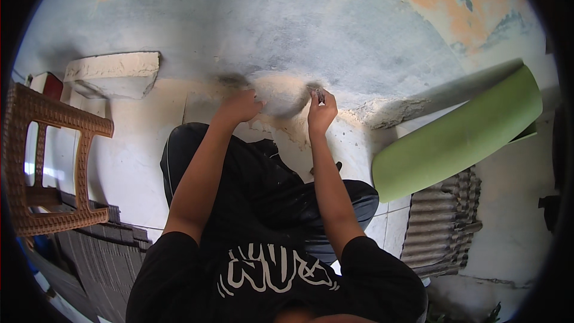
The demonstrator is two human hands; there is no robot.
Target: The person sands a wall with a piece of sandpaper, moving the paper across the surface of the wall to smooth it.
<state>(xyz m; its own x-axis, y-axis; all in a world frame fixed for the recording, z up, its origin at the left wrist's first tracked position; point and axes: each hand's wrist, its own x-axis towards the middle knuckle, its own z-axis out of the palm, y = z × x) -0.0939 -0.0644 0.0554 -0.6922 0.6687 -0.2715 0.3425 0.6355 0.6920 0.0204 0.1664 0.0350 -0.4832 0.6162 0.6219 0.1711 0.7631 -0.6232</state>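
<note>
Both my hands are at the foot of a worn blue-grey wall (239,30), close to where it meets the floor. My right hand (323,117) pinches a small dark piece (320,94) upright between thumb and fingers; its kind is too small to tell. To its left, my left hand (240,106) is curled with the fingers bent toward the right hand. Whatever it may hold is hidden. Between them the wall base shows a rough, crumbling patch of bare plaster (280,87).
A brown plastic stool (60,218) lies on its side at left, near a pale broken-edged block (113,67). Dark grey ribbed sheets (107,263) lie below it. On the right a green rolled mat (457,137) leans near corrugated sheets (441,221). Crumbled debris (394,110) lines the wall.
</note>
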